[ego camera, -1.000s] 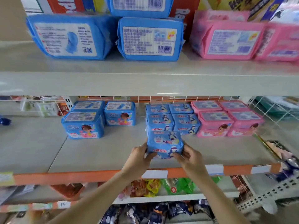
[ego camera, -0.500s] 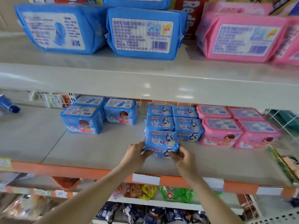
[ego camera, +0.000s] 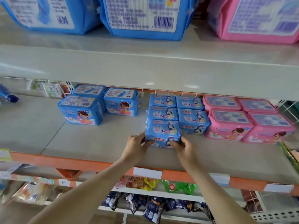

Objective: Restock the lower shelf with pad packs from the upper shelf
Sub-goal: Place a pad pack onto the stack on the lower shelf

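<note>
I have both hands on one small blue pad pack at the front of a column of matching blue packs on the lower shelf, touching the pack behind it. I cannot tell if its base rests fully on the shelf. My left hand grips its left end, fingers curled under the front corner. My right hand grips the right end, fingers curled against the front face. Large packs lie on the upper shelf.

Both hands grip a small blue pad pack on the lower shelf: left hand at its 8 o'clock, right hand at 4. Matching blue packs sit touching at 12 o'clock.
</note>
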